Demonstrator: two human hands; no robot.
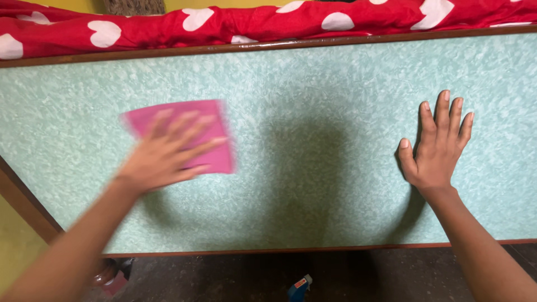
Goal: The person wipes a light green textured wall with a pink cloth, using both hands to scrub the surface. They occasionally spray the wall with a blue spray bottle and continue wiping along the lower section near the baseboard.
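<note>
Nearest, on dark floor (235,277), a blue spray bottle (300,288). Farther, left hand (162,154) flat, fingers spread, pressing pink cloth (187,134) on left of pale green panel (313,168), blurred. Right hand (439,148) flat, fingers together, on panel's right. Farthest, red bedcover with white hearts (251,22)

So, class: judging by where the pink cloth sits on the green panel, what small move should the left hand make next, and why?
Probably sweep the cloth rightward: the left hand presses it on the panel's left part, while the stretch toward the right hand lies uncovered.
</note>
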